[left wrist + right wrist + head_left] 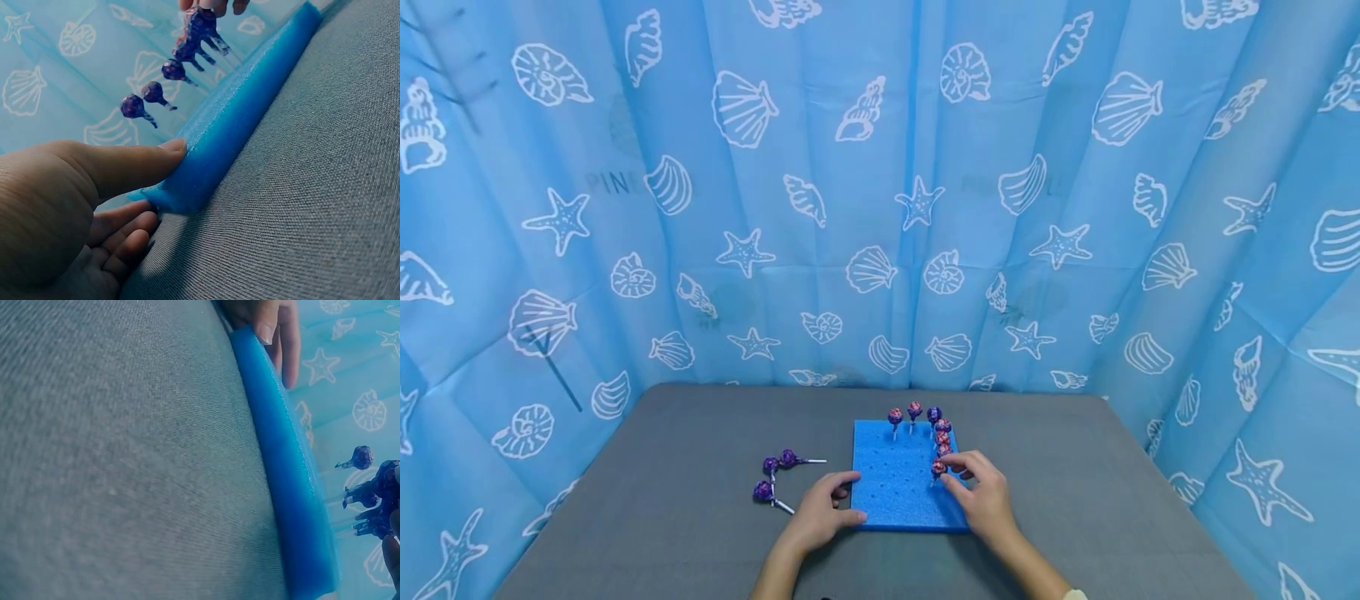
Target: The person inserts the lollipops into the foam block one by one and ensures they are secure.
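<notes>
On the grey table lies a blue foam board [891, 492] dotted with small holes. My left hand [823, 508] holds it by its left edge; the left wrist view shows the thumb [140, 164] on the board and the other fingers curled at its side. With thumb and fingertips, my right hand [985, 492] pinches a red and purple lollipop [938, 468] at the board's right side. Several wrapped lollipops stand upright by their sticks along the far and right edges, among them a red one [914, 409] and a purple one [934, 413].
Three purple lollipops [763, 491] lie on the grey table [700, 500] left of the board, their white sticks pointing various ways. A blue curtain [880, 208] with white shell prints hangs behind the table and along both sides.
</notes>
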The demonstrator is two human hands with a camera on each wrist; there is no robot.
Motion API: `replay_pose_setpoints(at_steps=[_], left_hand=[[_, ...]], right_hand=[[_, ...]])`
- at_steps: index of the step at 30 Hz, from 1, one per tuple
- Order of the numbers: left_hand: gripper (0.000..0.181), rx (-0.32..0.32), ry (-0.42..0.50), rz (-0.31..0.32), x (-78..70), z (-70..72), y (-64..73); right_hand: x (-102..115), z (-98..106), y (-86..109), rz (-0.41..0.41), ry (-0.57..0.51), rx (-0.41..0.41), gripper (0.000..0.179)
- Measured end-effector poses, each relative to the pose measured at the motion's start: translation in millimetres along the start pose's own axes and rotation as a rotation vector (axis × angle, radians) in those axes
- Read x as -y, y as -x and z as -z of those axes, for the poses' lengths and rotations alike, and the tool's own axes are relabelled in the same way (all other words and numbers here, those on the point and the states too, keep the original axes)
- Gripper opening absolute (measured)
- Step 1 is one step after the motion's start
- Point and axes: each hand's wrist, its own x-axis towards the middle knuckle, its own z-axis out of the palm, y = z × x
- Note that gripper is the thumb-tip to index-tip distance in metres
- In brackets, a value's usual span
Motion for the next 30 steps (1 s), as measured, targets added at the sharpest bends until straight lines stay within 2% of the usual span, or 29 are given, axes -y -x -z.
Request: replay_pose_setpoints(at_steps=[12,15,22,30], left_hand=[[0.062,0.002,0.009,-0.001,-3.0,2.0,1.8],[0.062,0.004,0.006,0.004,-4.3,2.5,2.4],[0.062,0.011,0.000,0.005,-3.4,2.7,2.5],[0.062,0.013,0.000,-0.007,-3.7,2.8,2.2]], right_hand=[[-7.3,7.2,2.5,-0.130,-0.097,-0.046,0.020],[-10.0,9.3,2.4,-0.185,-0.103,-0.041,0.020],[-20.3,9.6,-0.3,-0.342,-0.101,0.124,0.025],[-34.4,10.9,-3.6,-0.435,-0.084,0.219,0.033]])
